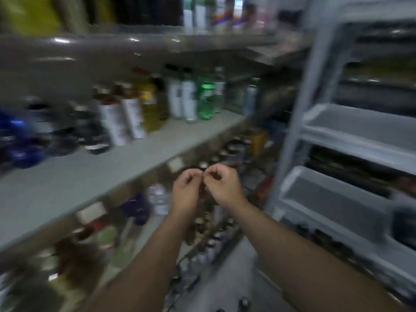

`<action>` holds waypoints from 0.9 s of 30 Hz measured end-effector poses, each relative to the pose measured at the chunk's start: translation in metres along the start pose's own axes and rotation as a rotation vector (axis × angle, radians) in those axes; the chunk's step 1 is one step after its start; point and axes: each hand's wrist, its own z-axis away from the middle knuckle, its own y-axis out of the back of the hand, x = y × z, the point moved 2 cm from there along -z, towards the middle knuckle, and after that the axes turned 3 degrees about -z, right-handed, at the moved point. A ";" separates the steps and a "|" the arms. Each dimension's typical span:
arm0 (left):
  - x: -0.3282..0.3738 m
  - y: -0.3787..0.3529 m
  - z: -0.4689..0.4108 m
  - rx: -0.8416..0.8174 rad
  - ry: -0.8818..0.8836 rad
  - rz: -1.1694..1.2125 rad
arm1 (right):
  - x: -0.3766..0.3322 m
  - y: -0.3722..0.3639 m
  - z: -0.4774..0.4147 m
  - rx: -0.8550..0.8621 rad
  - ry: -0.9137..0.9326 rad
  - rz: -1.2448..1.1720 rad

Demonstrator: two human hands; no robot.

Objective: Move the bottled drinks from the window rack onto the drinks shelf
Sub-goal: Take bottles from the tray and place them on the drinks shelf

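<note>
Green bottle (206,97) upright on grey shelf (90,176), cap up; left hand (186,190), right hand (222,185) fingers curled, empty.

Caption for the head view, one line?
Motion-blurred: left hand and right hand, fingers curled, both empty, meet before the grey drinks shelf.

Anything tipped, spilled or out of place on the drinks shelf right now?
Nothing clearly stands out. On the grey shelf the white-labelled bottles and the green bottle stand upright with no visible spill. The left hand and right hand meet in front with fingers curled, holding no bottle. Motion blur could hide small faults.
</note>
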 end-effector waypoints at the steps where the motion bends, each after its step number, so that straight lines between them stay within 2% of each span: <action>1: -0.010 -0.046 0.006 -0.051 0.013 0.012 | 0.013 0.046 0.006 0.065 -0.022 0.032; 5: -0.051 -0.220 0.049 -0.315 0.093 -0.017 | 0.069 0.214 0.046 0.298 -0.224 0.116; 9: -0.090 -0.348 0.108 -0.524 0.142 -0.063 | 0.115 0.343 0.099 0.492 -0.353 0.157; 14: -0.116 -0.440 0.155 -0.692 0.124 -0.179 | 0.151 0.437 0.144 0.647 -0.445 0.150; 20: -0.141 -0.507 0.158 -0.739 0.151 -0.269 | 0.197 0.509 0.138 0.732 -0.591 0.355; 23: -0.154 -0.527 0.151 -0.731 0.162 -0.295 | 0.224 0.545 0.115 0.682 -0.759 0.630; 27: -0.168 -0.545 0.147 -0.734 0.197 -0.295 | 0.262 0.572 0.100 0.394 -1.059 0.966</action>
